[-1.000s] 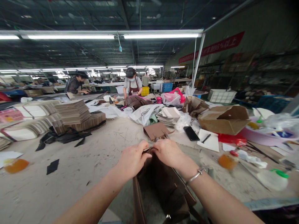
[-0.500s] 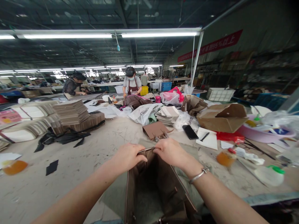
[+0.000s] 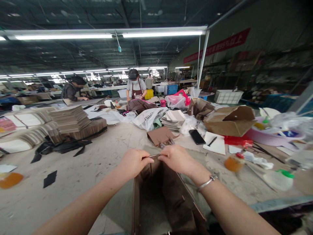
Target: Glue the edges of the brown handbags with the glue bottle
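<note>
A brown bag (image 3: 176, 192) stands on the table in front of me, its mouth wide and its dark inside showing. My left hand (image 3: 134, 163) pinches the far rim between thumb and fingers. Close beside it, my right hand (image 3: 176, 160) pinches the same rim, with a short stretch of edge between the two hands. A silver bangle (image 3: 207, 183) circles my right wrist. Just beyond my hands lies a brown flap piece (image 3: 160, 135) with metal fittings at its near edge. Fingertip contact inside the bag is hidden.
Stacks of brown-edged panels (image 3: 70, 120) and black strips (image 3: 62, 146) lie left. On the right are a phone (image 3: 197, 136), a pen on paper (image 3: 212, 141), a cardboard box (image 3: 227, 122), a lilac basin (image 3: 274, 138) and an orange-filled jar (image 3: 234, 164). Co-workers (image 3: 136, 87) stand across the table.
Both hands keep their pinch on the bag's rim, and the left has shifted slightly left. The whole view has swung a little, so the surroundings sit further left.
</note>
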A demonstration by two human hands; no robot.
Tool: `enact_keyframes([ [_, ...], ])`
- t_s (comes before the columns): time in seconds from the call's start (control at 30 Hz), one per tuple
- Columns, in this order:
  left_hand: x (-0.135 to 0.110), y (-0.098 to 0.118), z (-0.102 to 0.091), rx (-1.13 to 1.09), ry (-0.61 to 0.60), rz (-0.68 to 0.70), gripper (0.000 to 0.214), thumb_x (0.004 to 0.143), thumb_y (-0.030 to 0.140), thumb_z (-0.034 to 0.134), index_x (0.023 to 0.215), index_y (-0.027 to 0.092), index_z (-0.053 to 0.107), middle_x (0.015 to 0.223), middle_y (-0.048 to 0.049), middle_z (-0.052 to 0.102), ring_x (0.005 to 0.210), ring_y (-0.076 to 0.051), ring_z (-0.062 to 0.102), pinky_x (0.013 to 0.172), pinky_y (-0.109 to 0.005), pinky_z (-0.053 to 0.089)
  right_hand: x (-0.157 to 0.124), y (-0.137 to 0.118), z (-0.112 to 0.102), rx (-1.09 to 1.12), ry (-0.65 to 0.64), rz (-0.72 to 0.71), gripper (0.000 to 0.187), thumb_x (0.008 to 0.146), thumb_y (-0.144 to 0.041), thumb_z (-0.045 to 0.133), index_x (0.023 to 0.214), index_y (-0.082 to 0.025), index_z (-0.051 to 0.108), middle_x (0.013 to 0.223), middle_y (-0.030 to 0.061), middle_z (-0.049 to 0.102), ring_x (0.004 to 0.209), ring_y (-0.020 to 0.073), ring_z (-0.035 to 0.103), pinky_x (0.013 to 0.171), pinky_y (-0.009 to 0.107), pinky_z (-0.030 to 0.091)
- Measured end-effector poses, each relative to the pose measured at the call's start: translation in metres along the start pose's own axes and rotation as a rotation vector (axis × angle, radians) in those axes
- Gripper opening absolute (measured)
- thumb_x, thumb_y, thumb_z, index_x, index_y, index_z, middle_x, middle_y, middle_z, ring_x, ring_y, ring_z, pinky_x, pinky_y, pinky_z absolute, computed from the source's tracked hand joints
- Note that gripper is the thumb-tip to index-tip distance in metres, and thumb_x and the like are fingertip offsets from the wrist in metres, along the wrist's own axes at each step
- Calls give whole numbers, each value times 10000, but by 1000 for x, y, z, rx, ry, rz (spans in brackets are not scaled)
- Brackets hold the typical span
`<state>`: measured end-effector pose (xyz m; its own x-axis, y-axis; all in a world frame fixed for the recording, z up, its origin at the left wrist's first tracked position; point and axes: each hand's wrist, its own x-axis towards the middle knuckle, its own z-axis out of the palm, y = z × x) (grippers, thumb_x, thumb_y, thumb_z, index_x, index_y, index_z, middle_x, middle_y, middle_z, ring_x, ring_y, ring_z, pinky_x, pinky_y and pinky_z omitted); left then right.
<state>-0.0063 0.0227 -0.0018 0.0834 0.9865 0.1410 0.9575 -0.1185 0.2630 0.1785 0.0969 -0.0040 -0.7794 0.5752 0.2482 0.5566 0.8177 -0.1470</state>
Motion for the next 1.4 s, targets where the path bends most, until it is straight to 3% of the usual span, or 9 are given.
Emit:
enact_keyframes([
  [0.2, 0, 0, 4, 22, 33, -9, 301, 854, 390, 529, 679, 191, 675, 634, 2, 658, 595, -137, 548, 556, -253, 292, -2, 9, 4, 49, 24, -73, 326, 918, -357, 488, 701, -201, 675, 718, 14, 677, 684, 142, 584, 595, 257, 332],
  [0.4, 3, 2, 7, 74, 21, -14, 298, 864, 360, 489, 687, 200, 669, 651, -12, 658, 621, -154, 560, 563, -262, 296, -3, 10, 2, 130, 62, -138, 290, 848, -477, 579, 939, -221, 684, 845, 21, 682, 767, 153, 601, 639, 238, 376],
  [0.5, 3, 2, 5, 78, 14, -1, 326, 867, 373, 475, 661, 196, 654, 615, -9, 634, 596, -155, 542, 553, -265, 292, 4, 2, 1, 71, 49, -136, 208, 886, -354, 547, 869, -208, 696, 833, 33, 685, 799, 163, 614, 681, 246, 390],
  [0.63, -3, -2, -4, -56, -74, 18, 302, 843, 407, 506, 689, 198, 661, 614, 16, 620, 600, -154, 539, 546, -253, 310, 9, -4, 0, 15, 16, -118, 242, 896, -255, 490, 800, -173, 697, 817, 64, 692, 807, 179, 622, 709, 265, 402],
  [0.73, -10, -4, -10, -143, -115, 8, 235, 816, 392, 536, 789, 210, 682, 699, 27, 652, 655, -161, 560, 562, -245, 333, 8, -2, 1, 23, 35, -105, 261, 900, -261, 480, 788, -166, 696, 814, 71, 689, 800, 177, 620, 707, 263, 404],
  [0.93, -13, -3, -10, -103, -75, -72, 259, 843, 279, 469, 688, 183, 653, 616, 11, 613, 614, -149, 537, 573, -248, 334, 7, 1, 4, 30, 79, -124, 261, 891, -276, 501, 736, -171, 682, 760, 51, 674, 755, 166, 610, 674, 257, 394],
  [1.27, -11, -16, -8, -171, -99, -58, 289, 838, 342, 471, 650, 178, 616, 573, 28, 543, 592, -141, 511, 548, -242, 318, 11, 2, 6, 63, 58, -107, 259, 884, -308, 523, 746, -173, 697, 761, 49, 682, 774, 167, 615, 686, 254, 399],
  [1.4, -6, -10, -22, -133, -217, 36, 278, 750, 414, 582, 923, 217, 676, 788, 15, 673, 713, -180, 578, 603, -239, 367, 11, 0, 3, 33, 38, -87, 278, 898, -320, 488, 804, -185, 713, 836, 67, 700, 831, 186, 622, 722, 267, 412],
])
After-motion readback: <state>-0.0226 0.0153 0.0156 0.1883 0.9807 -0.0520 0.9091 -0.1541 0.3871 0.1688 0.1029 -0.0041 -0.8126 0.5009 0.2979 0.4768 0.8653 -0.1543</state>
